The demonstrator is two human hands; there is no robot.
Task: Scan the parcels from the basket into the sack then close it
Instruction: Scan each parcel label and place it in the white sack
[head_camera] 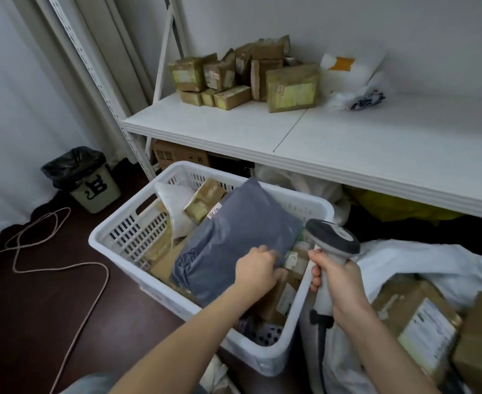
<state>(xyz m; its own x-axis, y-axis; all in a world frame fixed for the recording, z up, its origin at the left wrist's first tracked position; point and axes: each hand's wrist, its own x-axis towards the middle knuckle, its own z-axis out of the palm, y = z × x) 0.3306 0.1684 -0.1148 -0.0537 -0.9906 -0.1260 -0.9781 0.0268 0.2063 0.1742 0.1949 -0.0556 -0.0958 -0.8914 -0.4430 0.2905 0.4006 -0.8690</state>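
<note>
Dark floor (pixel 35 322), slatted basket (pixel 163 291), grey mailer (pixel 234 231)

Grey mailer (pixel 234 231), wht slotted basket (pixel 131 231), brown pkgs (pixel 204 199), wht sack (pixel 433 257), grey-wht scanner (pixel 333 237).

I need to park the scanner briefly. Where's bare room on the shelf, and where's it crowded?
The shelf is bare along its front edge and right half, forward of the white mailer bag. Its back-left corner is crowded with brown parcels. The basket is packed, grey mailer on top; the sack holds boxes.
</note>
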